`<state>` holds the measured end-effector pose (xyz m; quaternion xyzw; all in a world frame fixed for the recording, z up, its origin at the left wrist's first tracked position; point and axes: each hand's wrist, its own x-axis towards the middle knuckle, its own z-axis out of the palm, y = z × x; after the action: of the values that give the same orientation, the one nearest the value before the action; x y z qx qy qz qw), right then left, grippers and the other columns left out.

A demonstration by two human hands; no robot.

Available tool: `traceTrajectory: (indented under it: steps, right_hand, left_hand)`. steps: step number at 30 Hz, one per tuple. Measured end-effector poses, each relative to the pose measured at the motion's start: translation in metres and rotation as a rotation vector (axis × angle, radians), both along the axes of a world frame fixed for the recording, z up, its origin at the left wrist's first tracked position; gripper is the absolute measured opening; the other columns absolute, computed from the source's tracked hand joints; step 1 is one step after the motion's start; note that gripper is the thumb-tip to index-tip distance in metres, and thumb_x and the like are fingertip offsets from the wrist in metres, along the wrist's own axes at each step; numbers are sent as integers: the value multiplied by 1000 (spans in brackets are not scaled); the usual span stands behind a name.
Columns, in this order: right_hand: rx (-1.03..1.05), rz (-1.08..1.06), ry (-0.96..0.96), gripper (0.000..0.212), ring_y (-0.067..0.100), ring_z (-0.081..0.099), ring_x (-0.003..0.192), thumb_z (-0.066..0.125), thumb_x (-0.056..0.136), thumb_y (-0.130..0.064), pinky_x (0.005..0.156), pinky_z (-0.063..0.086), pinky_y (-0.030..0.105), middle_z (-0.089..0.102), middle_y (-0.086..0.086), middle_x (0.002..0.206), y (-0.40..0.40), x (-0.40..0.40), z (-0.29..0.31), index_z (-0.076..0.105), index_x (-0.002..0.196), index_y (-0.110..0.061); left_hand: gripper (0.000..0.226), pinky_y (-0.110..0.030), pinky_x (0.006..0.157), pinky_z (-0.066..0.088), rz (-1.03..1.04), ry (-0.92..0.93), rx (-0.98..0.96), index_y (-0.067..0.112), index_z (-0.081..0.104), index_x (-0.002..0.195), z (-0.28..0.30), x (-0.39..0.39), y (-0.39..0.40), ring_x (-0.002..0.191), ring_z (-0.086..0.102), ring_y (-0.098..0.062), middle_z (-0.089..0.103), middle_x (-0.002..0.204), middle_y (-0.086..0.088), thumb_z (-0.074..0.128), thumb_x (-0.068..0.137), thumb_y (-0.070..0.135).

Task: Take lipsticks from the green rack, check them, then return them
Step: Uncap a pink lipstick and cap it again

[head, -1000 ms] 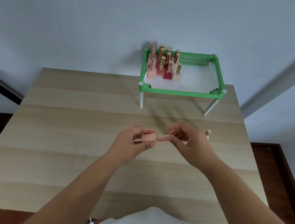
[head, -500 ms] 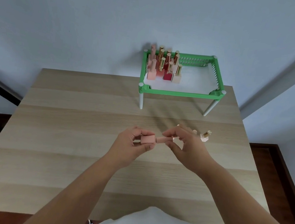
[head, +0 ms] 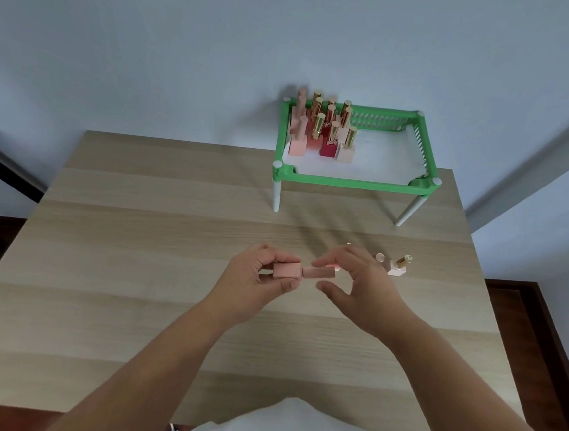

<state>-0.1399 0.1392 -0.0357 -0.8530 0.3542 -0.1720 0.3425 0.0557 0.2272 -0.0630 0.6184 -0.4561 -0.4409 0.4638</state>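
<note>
Pink lipstick [head: 302,272] kept level above the table [head: 136,236], left hand [head: 253,281] fingers pinching its square base for inspection. Right hand [head: 356,283] fingers spread loosely around the cap. Green rack [head: 351,181] far behind.

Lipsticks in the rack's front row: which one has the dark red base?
The dark red lipstick, second from the right in the green rack, between a coral-pink base and the pale cream one at the row's right end.

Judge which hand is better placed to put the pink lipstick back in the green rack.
Left, probably: the left hand already grips the pink lipstick; the right hand is open beside it. The green rack sits farther right.
</note>
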Motion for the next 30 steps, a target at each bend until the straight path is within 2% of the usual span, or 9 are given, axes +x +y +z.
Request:
traceTrajectory:
  steps: [4, 9, 12, 14, 18, 22, 24, 27, 30]
  right_hand:
    - [-57, -20, -13, 18, 12, 53, 88, 69, 82, -16, 78, 41, 22, 60, -17, 90, 1, 4, -2, 66, 96, -28]
    - [-5, -17, -37, 15, 2, 53, 85, 67, 84, -17, 75, 36, 7, 61, -17, 85, 0, 6, -5, 66, 95, -27]
    - [108, -47, -70, 17, 4, 56, 79, 69, 83, -16, 73, 43, 11, 63, -12, 82, -2, 7, -7, 69, 96, -27]
    - [160, -66, -91, 18, 5, 57, 75, 70, 82, -15, 71, 45, 13, 64, -11, 81, -2, 7, -7, 70, 95, -28]
    - [255, -79, -90, 21, 3, 57, 73, 71, 81, -15, 69, 45, 11, 67, -10, 79, -5, 9, -5, 70, 91, -33]
    - [289, -122, -94, 19, 2, 58, 70, 72, 81, -14, 67, 46, 10, 68, -10, 76, -9, 12, -5, 72, 90, -30]
    - [311, -183, -138, 19, 4, 61, 72, 74, 79, -13, 70, 49, 11, 69, -10, 76, -9, 14, -8, 72, 90, -29]
    - [372, -224, -198, 34, 5, 64, 79, 74, 77, -8, 78, 51, 13, 69, -8, 85, -9, 18, -14, 66, 98, -34]
    - [340, -232, -221, 45, 8, 65, 86, 73, 77, -5, 83, 52, 17, 67, -6, 96, -16, 18, -20, 62, 107, -36]
  left_hand:
    - [31, -25, 83, 56, 9, -11, -15, 32, 73, 100, 1, 1, 0, 98, 64, -8, 62, 99, 4, 80, 76, 13]
    - [31, -25, 83, 56, 8, -28, -41, 33, 72, 99, 2, 3, 0, 96, 64, -8, 61, 96, 8, 80, 77, 13]
    - [31, -20, 78, 55, 0, -71, -70, 30, 72, 102, 3, 3, 0, 90, 63, -5, 57, 90, 18, 78, 78, 11]
    - [30, -18, 75, 54, -12, -108, -109, 24, 71, 105, 4, 3, 1, 87, 62, -4, 55, 89, 16, 77, 80, 10]
    - [31, -28, 77, 59, -28, -216, -196, 13, 71, 110, 1, 5, 1, 85, 60, -11, 53, 91, 3, 77, 80, 9]
    - [30, -31, 78, 59, 7, -319, -277, 11, 71, 108, -8, 4, -2, 82, 60, -14, 53, 88, 7, 78, 79, 9]
    - [28, -32, 76, 55, 7, -440, -255, 16, 71, 104, -13, 6, -7, 82, 59, -14, 55, 87, 10, 78, 78, 13]
    - [24, -29, 72, 48, -26, -621, -171, 22, 68, 99, -21, 9, -20, 81, 57, -9, 60, 88, 13, 76, 77, 18]
    - [23, -15, 71, 47, 7, -511, -82, 25, 68, 98, -34, 10, -37, 87, 58, -1, 66, 92, 14, 76, 78, 18]
